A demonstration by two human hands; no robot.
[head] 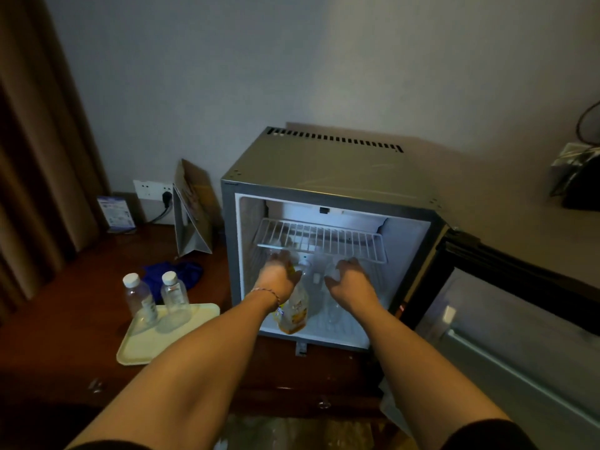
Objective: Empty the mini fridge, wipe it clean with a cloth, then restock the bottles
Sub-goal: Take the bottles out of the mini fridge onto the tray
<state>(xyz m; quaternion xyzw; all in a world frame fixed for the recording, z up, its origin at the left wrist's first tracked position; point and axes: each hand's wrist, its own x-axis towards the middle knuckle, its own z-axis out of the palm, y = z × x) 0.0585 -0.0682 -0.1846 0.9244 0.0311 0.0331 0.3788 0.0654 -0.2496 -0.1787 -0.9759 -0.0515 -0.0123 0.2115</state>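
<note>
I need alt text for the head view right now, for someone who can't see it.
Both hands, left and right, reach into the open mini fridge among bottles under its wire shelf. An orange-labelled bottle stands in front. Two clear bottles stand on a tray beside a blue cloth.

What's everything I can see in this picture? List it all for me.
Mini fridge: one, grey, door open, on the wooden desk.
Wire shelf: one, white, inside the fridge.
Orange-labelled bottle: one, on the fridge floor.
Clear bottles in fridge: number unclear, behind the hands.
Water bottles: two, clear, white caps, on the tray.
Tray: one, pale yellow, left of fridge.
Cloth: one, blue, behind the tray.
Paper bag: one, brown, by the wall.
Left hand, right hand: reaching inside the fridge.
</note>
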